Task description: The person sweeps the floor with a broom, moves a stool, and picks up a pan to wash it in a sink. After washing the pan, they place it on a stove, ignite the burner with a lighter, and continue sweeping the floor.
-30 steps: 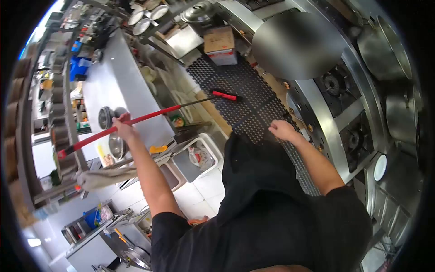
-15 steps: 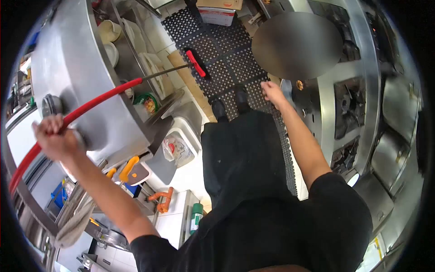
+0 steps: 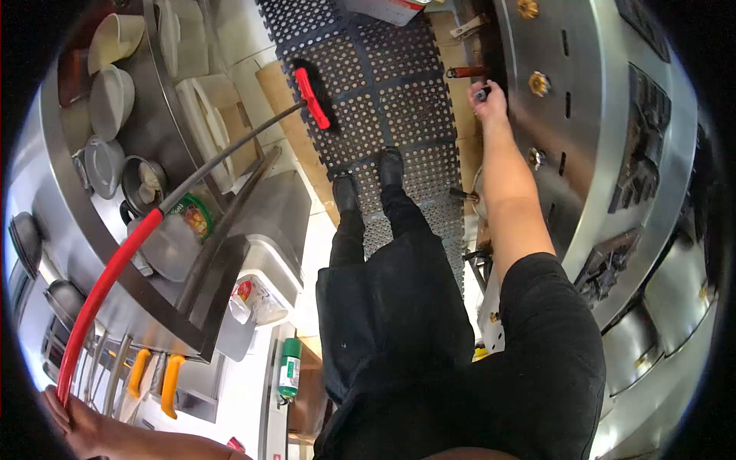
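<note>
My left hand (image 3: 80, 431), at the lower left edge, is closed around the upper end of a long-handled floor tool (image 3: 111, 295). Its shaft is red above and grey below, ending in a narrow red head (image 3: 312, 98) over the black perforated mat (image 3: 410, 103). My right hand (image 3: 492, 102) reaches out beside the stove front, fingers wrapped round a short black handle (image 3: 481, 93); what the handle belongs to is hidden. Just beyond it a brown handle (image 3: 466, 72) sticks out from under the stove.
At right runs the steel stove (image 3: 586, 107) with brass knobs and burner grates. On the left, a shelf (image 3: 157, 303) bears bowls, tubs and pots. Yellow-handled knives (image 3: 172, 386) hang at its near end, with a grey bin (image 3: 280, 207) beside it. More handles (image 3: 464, 195) jut out near my legs.
My left hand has come down and back with the floor tool. My right hand, with nothing clear in it before, now holds the black handle. My view has shifted nearer the stove and shelf.
</note>
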### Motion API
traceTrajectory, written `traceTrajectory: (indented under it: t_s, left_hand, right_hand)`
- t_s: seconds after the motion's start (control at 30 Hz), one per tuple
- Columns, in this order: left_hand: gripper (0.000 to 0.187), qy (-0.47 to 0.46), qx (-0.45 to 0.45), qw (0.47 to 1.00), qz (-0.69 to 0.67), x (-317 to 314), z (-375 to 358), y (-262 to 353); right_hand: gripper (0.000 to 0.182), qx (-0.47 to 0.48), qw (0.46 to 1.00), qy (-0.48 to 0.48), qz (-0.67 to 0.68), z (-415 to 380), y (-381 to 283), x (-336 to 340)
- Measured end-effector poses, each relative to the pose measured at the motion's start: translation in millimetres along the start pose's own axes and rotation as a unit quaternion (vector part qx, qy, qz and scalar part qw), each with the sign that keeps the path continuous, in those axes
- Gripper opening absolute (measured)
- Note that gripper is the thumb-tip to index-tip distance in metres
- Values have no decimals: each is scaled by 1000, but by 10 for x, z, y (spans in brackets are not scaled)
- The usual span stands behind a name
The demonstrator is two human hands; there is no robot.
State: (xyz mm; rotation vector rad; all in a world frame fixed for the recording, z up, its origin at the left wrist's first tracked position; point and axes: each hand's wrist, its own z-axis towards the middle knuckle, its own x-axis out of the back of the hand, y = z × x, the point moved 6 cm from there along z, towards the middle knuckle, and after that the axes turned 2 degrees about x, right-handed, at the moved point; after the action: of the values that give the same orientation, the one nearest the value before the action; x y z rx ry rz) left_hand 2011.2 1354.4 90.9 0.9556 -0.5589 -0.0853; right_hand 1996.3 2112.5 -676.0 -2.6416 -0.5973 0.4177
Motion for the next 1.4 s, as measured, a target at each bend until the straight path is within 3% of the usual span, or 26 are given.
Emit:
traceTrajectory:
  t_s: [0.03,0.1,0.23,0.3,0.33,0.37,0.4,0.5,0.57,0.7,0.87,0.9,1.03,1.17,1.3,1.4]
  left_hand:
    - [30,-101,25,987,-120,115,236,-148]
    - [30,-293,76,887,-349,653,886,-379]
    - [31,-340,137,842,-396,343,533,-277]
    - [33,-333,147,839,-403,321,485,-293]
    - [34,-328,148,837,-412,278,451,-284]
    - [35,-324,149,835,-420,247,421,-281]
    - [36,-320,135,837,-423,251,418,-303]
    - [38,-282,120,859,-411,192,313,-271]
    - [39,-268,117,860,-418,170,272,-273]
    - [41,-231,112,892,-373,89,102,-181]
    - [36,-237,135,890,-365,71,21,-235]
    - [36,-245,139,889,-360,78,34,-263]
    - [34,-242,172,885,-359,27,-55,-306]
    - [28,-266,183,865,-384,-14,-116,-311]
    - [21,-277,173,887,-327,-65,-102,-550]
    - [31,-300,166,897,-280,-46,-241,-618]
  right_hand:
    - [18,-8,999,-36,32,316,-11,48]
    - [19,71,996,38,-35,178,-16,4]
    - [29,193,964,165,-81,-221,98,2]
    - [45,225,948,206,-86,-914,207,-171]
    - [43,249,943,202,-86,-833,303,-3]
    - [31,251,954,118,-115,-950,370,32]
    - [14,236,956,129,-113,-1226,471,-19]
    - [12,232,957,53,-168,-1770,814,19]
    - [14,238,943,61,-225,-2093,1075,134]
    - [15,134,945,7,-300,-2982,1544,300]
    - [16,178,889,-76,-416,-3906,1915,568]
    - [26,263,839,-84,-469,-3985,1977,709]
    - [26,299,801,-108,-508,-5220,1569,572]
    - [24,328,775,-104,-530,-5966,1391,766]
    - [24,348,791,-94,-494,-6707,1316,983]
    - [24,336,818,-72,-461,-7085,1342,1211]
